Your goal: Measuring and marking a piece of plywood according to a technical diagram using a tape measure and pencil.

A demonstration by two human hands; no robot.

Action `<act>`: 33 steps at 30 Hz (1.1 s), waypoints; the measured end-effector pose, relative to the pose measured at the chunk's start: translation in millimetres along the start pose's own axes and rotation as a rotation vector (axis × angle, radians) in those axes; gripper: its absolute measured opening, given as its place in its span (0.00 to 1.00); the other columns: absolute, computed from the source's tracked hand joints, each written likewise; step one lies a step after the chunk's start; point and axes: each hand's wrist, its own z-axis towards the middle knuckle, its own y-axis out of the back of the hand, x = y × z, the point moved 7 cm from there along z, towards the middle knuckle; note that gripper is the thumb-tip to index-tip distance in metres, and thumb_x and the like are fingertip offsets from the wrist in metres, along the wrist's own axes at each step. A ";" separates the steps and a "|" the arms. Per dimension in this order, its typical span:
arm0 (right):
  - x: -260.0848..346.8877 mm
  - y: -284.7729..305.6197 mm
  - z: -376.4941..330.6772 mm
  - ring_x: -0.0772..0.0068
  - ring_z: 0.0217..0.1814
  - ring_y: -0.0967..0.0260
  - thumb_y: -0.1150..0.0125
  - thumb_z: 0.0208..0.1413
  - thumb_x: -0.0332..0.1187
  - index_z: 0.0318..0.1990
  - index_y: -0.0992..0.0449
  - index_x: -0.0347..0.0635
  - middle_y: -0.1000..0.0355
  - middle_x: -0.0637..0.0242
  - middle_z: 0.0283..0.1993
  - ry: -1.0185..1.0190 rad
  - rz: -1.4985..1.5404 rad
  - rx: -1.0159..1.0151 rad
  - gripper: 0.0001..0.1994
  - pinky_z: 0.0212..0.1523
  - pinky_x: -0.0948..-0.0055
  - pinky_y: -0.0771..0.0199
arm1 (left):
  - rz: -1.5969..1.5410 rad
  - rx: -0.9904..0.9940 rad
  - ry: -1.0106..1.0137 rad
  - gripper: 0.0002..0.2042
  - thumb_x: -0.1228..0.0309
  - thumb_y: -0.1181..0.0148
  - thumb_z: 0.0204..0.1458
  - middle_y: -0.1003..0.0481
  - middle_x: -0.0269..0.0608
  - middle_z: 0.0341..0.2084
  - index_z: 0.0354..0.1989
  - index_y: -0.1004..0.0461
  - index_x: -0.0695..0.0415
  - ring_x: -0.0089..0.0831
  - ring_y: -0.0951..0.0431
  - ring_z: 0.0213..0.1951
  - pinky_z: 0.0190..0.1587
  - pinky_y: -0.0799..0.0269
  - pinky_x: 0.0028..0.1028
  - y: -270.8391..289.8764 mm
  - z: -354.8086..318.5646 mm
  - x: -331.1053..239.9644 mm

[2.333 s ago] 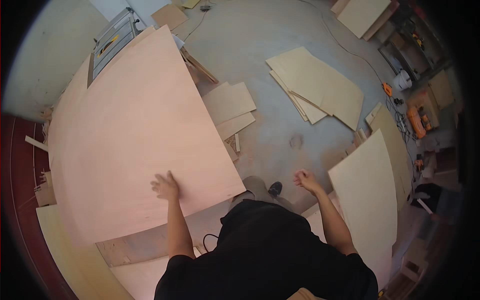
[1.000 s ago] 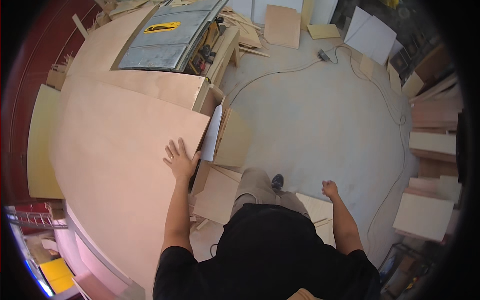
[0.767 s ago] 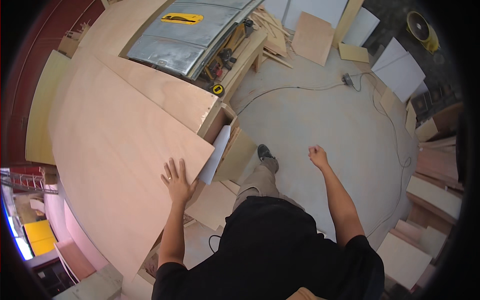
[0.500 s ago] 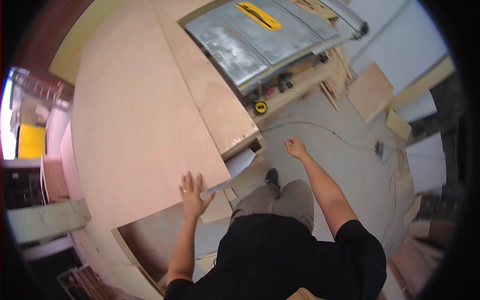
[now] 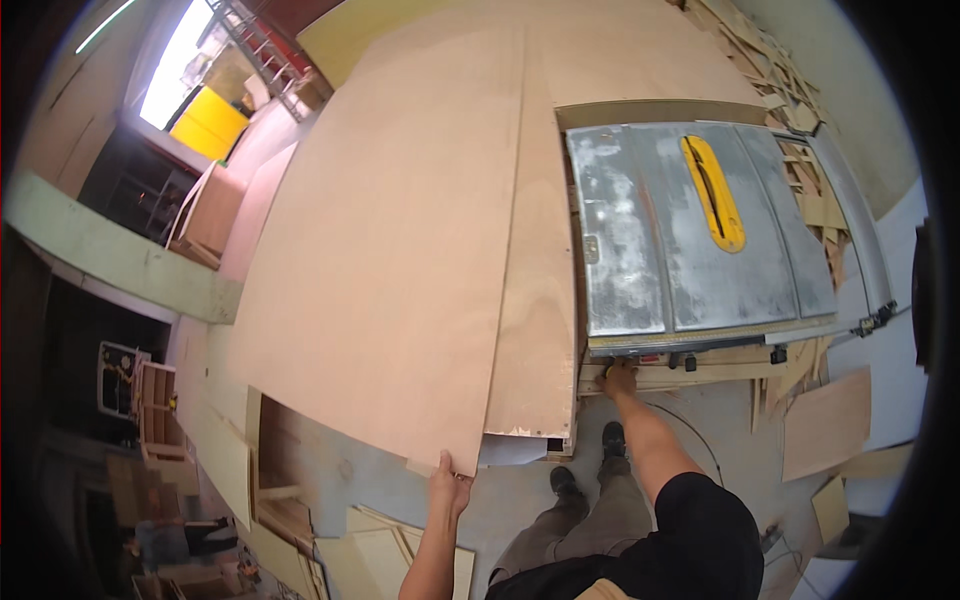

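A large plywood sheet [image 5: 390, 250] lies flat on a broad worktop, left of a table saw [image 5: 625, 270]. My left hand [image 5: 450, 488] is closed on the sheet's near right corner, thumb on top and the other fingers partly hidden. My right hand [image 5: 620, 378] reaches under the saw's front edge. Its fingers are closed around a small round yellow-and-black piece [image 5: 608, 372], mostly covered by the hand. The saw has a grey metal top with a yellow slotted insert [image 5: 713, 195].
Beside the sheet runs a plywood strip of the worktop [image 5: 535, 330]. Offcuts [image 5: 370, 555] lean below left, and a loose board [image 5: 828, 424] lies on the right. A cable [image 5: 700, 430] crosses the floor near my feet. A person [image 5: 175, 540] is at the far lower left.
My left hand has gone from spread flat on the sheet to gripping its corner. My right hand has moved forward to the saw's front and closed there. The view has turned right.
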 end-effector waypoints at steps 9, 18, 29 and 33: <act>-66.2 24.4 -67.9 0.44 0.55 0.32 0.33 0.46 0.51 0.62 0.40 0.43 0.36 0.45 0.58 0.054 0.528 0.096 0.38 0.51 0.46 0.30 | -0.133 -0.011 -0.360 0.17 0.65 0.44 0.62 0.25 0.42 0.48 0.56 0.34 0.60 0.35 0.22 0.48 0.51 0.24 0.35 31.7 -32.5 -36.9; -68.5 55.3 -279.8 0.69 0.36 0.34 0.55 0.67 0.49 0.58 0.35 0.56 0.33 0.68 0.41 -0.059 1.095 1.008 0.17 0.37 0.61 0.27 | 0.391 -0.153 0.104 0.22 0.54 0.40 0.57 0.21 0.46 0.40 0.51 0.29 0.59 0.40 0.19 0.36 0.40 0.22 0.38 199.3 -92.5 32.0; 151.6 -11.6 -471.1 0.85 0.29 0.34 0.42 0.64 0.34 0.46 0.35 0.43 0.29 0.68 0.32 0.644 0.798 1.023 0.10 0.24 0.83 0.32 | 1.293 0.323 -0.762 0.36 0.48 0.34 0.47 0.26 0.57 0.51 0.59 0.31 0.63 0.51 0.26 0.54 0.57 0.32 0.40 59.4 -229.3 -45.5; 154.0 -15.7 -486.9 0.78 0.30 0.25 0.36 0.59 0.31 0.37 0.33 0.45 0.27 0.66 0.31 0.477 0.235 1.287 0.09 0.27 0.74 0.19 | 1.118 0.550 -0.425 0.31 0.48 0.35 0.48 0.23 0.47 0.44 0.55 0.27 0.58 0.39 0.24 0.49 0.52 0.29 0.34 153.0 -216.4 -18.1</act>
